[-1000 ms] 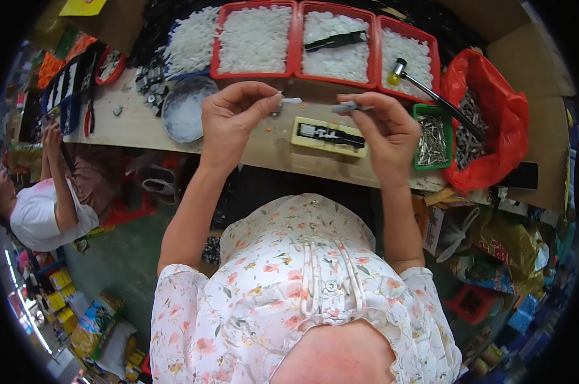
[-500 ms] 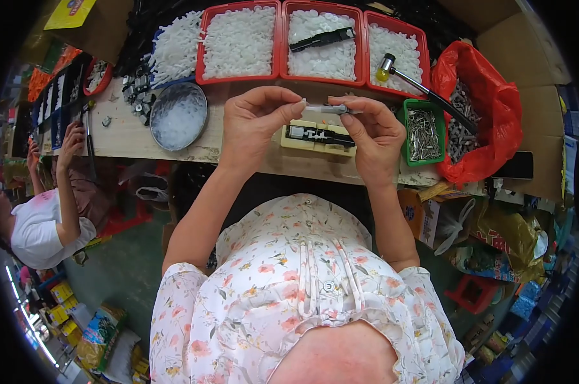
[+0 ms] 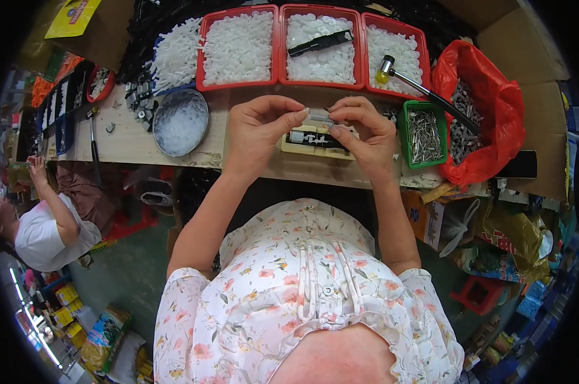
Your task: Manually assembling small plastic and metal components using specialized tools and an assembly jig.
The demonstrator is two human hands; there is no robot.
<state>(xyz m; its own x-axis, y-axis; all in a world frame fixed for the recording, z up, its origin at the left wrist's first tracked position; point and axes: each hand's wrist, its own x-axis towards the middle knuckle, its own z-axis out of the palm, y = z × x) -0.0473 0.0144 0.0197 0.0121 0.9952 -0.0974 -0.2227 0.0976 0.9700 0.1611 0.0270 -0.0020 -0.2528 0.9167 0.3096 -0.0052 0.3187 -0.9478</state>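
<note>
Over the workbench, a small slim part (image 3: 319, 118), translucent white and grey, spans the gap between my hands. My left hand (image 3: 259, 131) pinches its white left end between thumb and index finger. At the other end, my right hand (image 3: 368, 137) has thumb and fingers closed on the part, covering that tip. Just below sits a cream block (image 3: 289, 146) with a black housing (image 3: 336, 139) lying in it. Silvery metal pieces (image 3: 312, 137) show inside the housing, whose right end is partly behind my right hand.
Red trays (image 3: 279, 48) of white plastic pieces line the back. A metal bowl (image 3: 203, 128) stands left. At right are a green box of metal pins (image 3: 424, 136), a red bag (image 3: 504, 121) and a hammer (image 3: 414, 85). A co-worker (image 3: 53, 230) is at far left.
The slim part has come down slightly toward the cream block. My right hand has shifted left, nearer my left hand. The co-worker's raised hand has moved lower and left.
</note>
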